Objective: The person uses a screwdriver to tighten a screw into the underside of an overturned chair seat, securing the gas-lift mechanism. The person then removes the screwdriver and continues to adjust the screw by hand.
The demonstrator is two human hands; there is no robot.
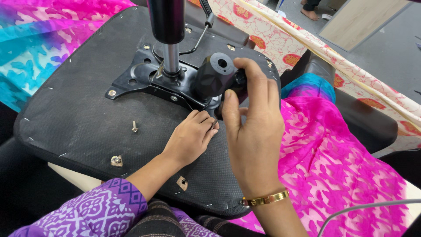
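Observation:
An office chair seat (79, 109) lies upside down, its black fabric underside facing up. A black metal mechanism plate (144, 77) with a chrome and black gas cylinder (169, 39) is bolted to its middle. My right hand (252, 131) grips the black round knob (215, 74) at the plate's right end, thumb and fingers around it. My left hand (190, 136) rests on the seat just below that knob, fingers curled under the plate's edge; whether it holds anything small is hidden. A loose screw (134, 127) stands on the seat to the left.
Bright pink patterned cloth (342, 171) lies to the right, blue and pink cloth (30, 48) to the upper left. A black armrest (364, 118) sits at right. A black cable (201, 35) runs from the plate. A grey cord (364, 207) crosses the lower right. Someone's feet stand far back.

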